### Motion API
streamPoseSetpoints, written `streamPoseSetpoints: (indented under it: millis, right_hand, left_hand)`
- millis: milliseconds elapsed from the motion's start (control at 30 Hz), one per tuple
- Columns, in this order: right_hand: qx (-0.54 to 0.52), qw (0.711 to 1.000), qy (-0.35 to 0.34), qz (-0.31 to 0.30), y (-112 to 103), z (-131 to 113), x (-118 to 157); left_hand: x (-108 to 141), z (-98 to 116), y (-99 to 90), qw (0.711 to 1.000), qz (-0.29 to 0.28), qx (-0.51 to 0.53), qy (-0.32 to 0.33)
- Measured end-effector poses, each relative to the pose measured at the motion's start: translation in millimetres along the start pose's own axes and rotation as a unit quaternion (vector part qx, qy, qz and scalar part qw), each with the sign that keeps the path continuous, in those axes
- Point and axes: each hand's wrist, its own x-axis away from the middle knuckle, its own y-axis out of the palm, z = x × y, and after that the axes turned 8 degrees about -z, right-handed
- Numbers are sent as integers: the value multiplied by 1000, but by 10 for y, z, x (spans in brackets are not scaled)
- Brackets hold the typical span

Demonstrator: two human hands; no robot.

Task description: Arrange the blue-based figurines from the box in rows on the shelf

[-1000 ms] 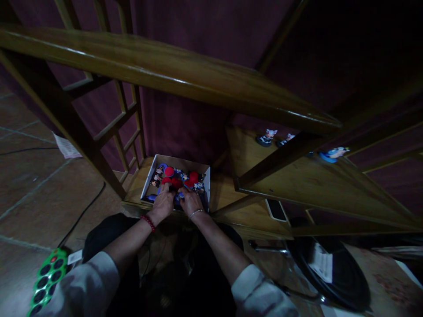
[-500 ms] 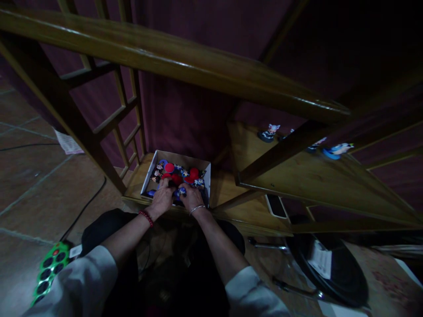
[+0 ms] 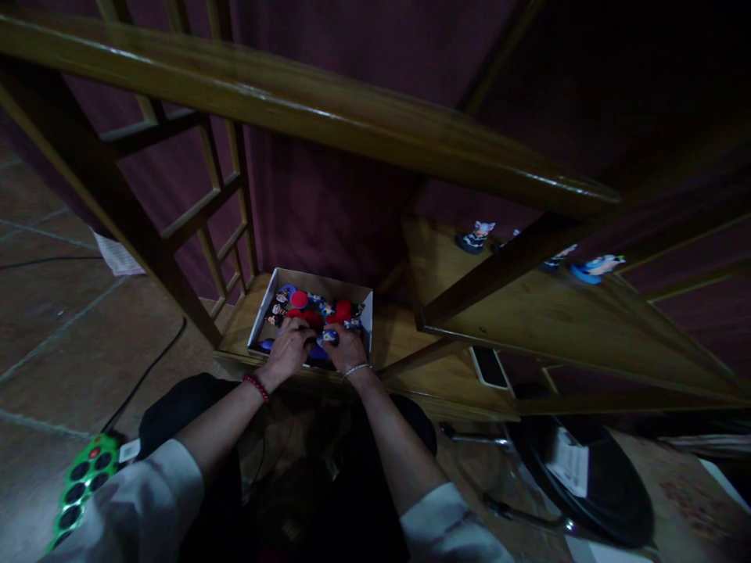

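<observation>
An open white box [image 3: 368,320] on the low wooden shelf holds several small figurines and red and blue pieces. My left hand [image 3: 289,349], with a red bead bracelet, reaches into its front part, fingers bent beside a dark blue piece. My right hand [image 3: 347,349], with a silver bracelet, is closed on a small blue-haired figurine [image 3: 329,337] near the box's front middle. What my left fingertips hold, if anything, is hidden. A round red piece [image 3: 299,299] lies behind my left hand, and another red piece [image 3: 343,310] lies behind my right.
More figurines [image 3: 595,268] stand on the raised wooden shelf [image 3: 528,313] at the right. A phone-like object [image 3: 489,367] lies on the low shelf. A wooden rail [image 3: 305,117] crosses above. A black round stool [image 3: 592,477] and a green power strip [image 3: 76,493] are below.
My right hand has shifted slightly right and turned, and the blue-haired figurine shows more clearly at its fingers. My left hand has stayed nearly in place.
</observation>
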Motion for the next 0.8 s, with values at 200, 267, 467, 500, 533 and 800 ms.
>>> streamPoseSetpoints:
  millis: [200,267,467,500,533,800]
  right_hand:
    - [25,1000,6,-14,16,-4,2]
    - [35,999,16,-15,-2,-15,16]
    - [63,997,32,-22,-39,-31,38]
    - [59,998,32,-21,-38,-29,38]
    - [52,998,31,-20,-36,-26,38]
    - [-63,997,48,13,-83,-45,36]
  left_hand:
    - [23,22,-7,998,-8,-54,14]
    - [35,39,-15,997,-27,-73,19]
    - [14,117,-21,994,-62,-91,-27]
    - [7,131,-21,994,-63,-89,-30]
    - [1,143,-21,994,-62,-87,-30]
    - [-37,202,-11,998,-38,-52,-1]
